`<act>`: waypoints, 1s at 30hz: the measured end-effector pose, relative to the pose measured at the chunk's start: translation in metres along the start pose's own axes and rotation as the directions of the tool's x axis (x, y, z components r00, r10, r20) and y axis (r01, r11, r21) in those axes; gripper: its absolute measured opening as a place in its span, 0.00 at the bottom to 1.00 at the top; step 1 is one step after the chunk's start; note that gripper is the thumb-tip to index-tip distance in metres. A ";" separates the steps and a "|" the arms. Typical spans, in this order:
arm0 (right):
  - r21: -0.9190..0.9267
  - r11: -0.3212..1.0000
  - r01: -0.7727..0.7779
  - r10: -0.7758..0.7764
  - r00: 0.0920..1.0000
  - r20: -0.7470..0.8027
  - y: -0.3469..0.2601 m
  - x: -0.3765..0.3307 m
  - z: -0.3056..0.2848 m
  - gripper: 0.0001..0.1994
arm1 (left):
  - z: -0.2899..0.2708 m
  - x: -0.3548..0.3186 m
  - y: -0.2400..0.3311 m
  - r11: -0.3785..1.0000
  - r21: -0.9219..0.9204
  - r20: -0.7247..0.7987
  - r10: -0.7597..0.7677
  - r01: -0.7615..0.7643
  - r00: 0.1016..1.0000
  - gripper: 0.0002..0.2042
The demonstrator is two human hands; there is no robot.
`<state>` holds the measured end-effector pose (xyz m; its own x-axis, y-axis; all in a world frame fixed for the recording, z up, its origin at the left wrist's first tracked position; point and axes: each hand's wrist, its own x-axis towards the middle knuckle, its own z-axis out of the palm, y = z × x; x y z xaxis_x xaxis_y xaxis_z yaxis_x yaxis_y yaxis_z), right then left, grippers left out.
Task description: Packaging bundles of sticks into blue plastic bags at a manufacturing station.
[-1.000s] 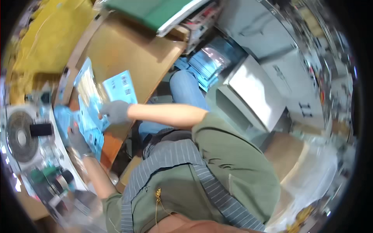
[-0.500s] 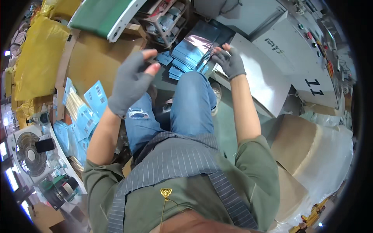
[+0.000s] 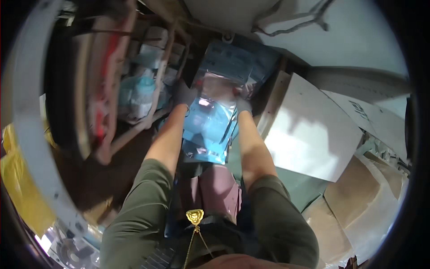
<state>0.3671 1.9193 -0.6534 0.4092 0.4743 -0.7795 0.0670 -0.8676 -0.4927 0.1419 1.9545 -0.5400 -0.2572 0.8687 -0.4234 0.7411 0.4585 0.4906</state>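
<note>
A stack of flat, shiny blue plastic bags [image 3: 210, 121] lies low in front of me, between my two arms. My left hand [image 3: 182, 93], in a grey fingerless glove, grips the stack's left edge; deep shade and blur obscure most of its fingers. At the opposite edge, my right hand [image 3: 243, 104], gloved the same way, holds the stack's right side. Reddish fingertips of both hands show against the glossy upper part of the bags. Further back, more dark-looking plastic bags [image 3: 228, 58] lie beyond the hands.
To the left stands a rack [image 3: 152, 98] holding bottles, beside a pale curved metal frame [image 3: 33, 89]. A white box-like surface [image 3: 309, 130] borders my right arm. Brown cardboard [image 3: 358, 197] under clear plastic is at the lower right. Yellow plastic [image 3: 22, 184] lies far left.
I have bent forward, and the view is closer to the bags. Both hands, apart and empty before, have reached down to either side of the blue stack.
</note>
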 end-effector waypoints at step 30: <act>0.348 0.915 0.204 -0.272 0.949 0.159 -0.049 -0.187 -0.055 0.29 | 0.002 -0.053 -0.128 0.641 -0.647 0.440 -0.128 0.413 0.889 0.23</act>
<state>0.3368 1.8648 -0.4622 0.2259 0.7100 -0.6670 -0.1720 -0.6449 -0.7447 0.0616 1.8495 -0.5819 -0.0502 0.6306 -0.7745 -0.0327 0.7740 0.6323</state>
